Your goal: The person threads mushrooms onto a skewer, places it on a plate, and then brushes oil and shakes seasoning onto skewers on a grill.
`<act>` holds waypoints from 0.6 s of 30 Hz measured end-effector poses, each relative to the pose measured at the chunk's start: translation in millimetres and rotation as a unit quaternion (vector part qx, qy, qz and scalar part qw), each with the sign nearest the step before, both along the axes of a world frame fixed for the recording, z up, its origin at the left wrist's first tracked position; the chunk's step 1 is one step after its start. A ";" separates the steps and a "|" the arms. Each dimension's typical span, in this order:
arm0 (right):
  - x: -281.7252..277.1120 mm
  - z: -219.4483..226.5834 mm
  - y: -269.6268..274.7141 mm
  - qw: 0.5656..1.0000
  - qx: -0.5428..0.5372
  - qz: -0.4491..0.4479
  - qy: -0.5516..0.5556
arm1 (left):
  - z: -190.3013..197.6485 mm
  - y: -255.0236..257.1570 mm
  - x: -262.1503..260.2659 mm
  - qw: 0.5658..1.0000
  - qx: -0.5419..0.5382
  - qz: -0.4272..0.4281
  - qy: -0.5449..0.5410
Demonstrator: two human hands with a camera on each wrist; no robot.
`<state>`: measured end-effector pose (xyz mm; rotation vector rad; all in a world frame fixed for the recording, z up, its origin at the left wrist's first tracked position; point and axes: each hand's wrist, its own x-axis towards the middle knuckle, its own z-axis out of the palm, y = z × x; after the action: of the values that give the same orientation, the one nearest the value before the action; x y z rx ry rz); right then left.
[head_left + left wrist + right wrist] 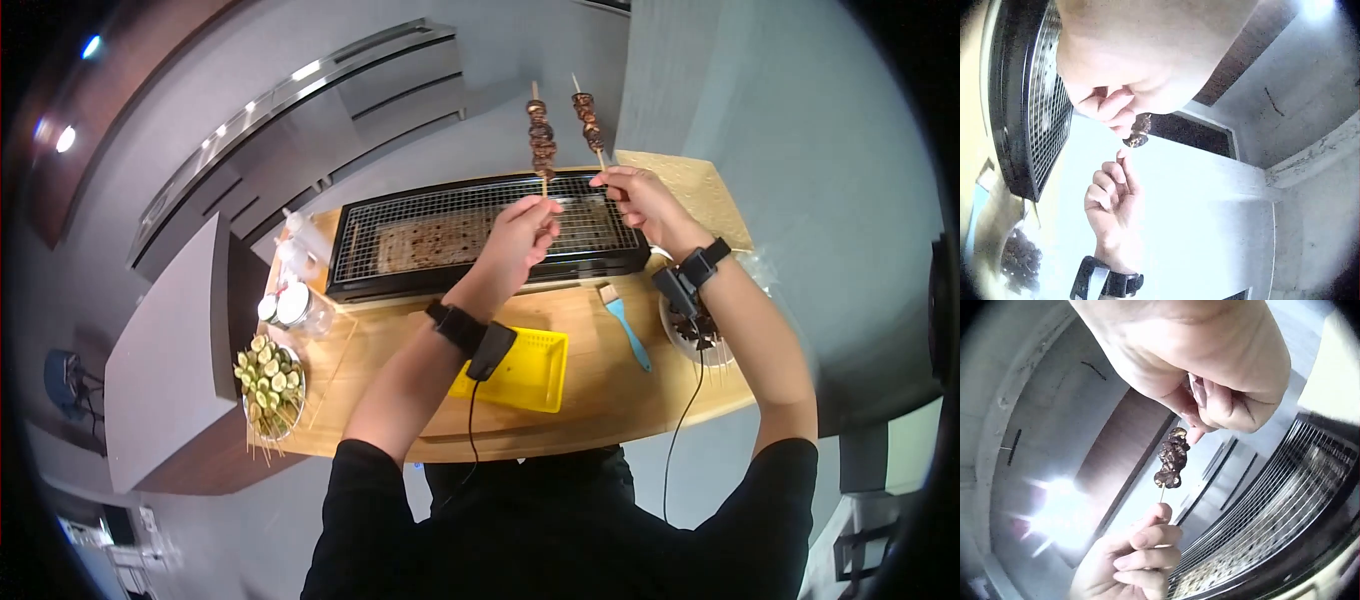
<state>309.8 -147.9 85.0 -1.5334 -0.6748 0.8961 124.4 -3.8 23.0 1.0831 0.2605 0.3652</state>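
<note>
Both hands are raised over the grill, each pinching the lower end of a thin stick. My left hand holds a meat skewer upright, its dark brown, glossy pieces threaded close together. The right hand grips a second skewer, shorter in its run of meat and leaning to the left. In the right wrist view, the left hand's fingertips are around the bare stick below browned meat. The left wrist view shows the right hand with meat above it, partly hidden behind the left hand.
A yellow basket and a blue-handled brush lie on the wooden table. At the left stand a plate of zucchini skewers, a glass jar and white squeeze bottles. A bowl of dark skewers sits at the right.
</note>
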 end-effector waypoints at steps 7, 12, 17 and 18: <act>87.1 -13.4 -72.7 0.990 -0.072 -0.113 -0.044 | -12.7 -53.6 103.1 0.991 -0.088 -0.077 0.067; 119.1 -34.6 -108.6 0.983 -0.118 -0.131 -0.052 | -29.7 -84.2 143.2 0.982 -0.116 -0.106 0.101; 129.1 -50.9 -125.4 0.979 -0.145 -0.135 -0.038 | -39.9 -109.7 166.4 0.978 -0.123 -0.109 0.132; 131.2 -55.0 -126.3 0.978 -0.150 -0.138 -0.035 | -44.8 -112.4 171.5 0.976 -0.130 -0.111 0.135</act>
<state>441.1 -274.2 30.0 -1.8820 -0.3742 0.7581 295.9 -116.2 -21.8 0.8908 0.4117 -0.0196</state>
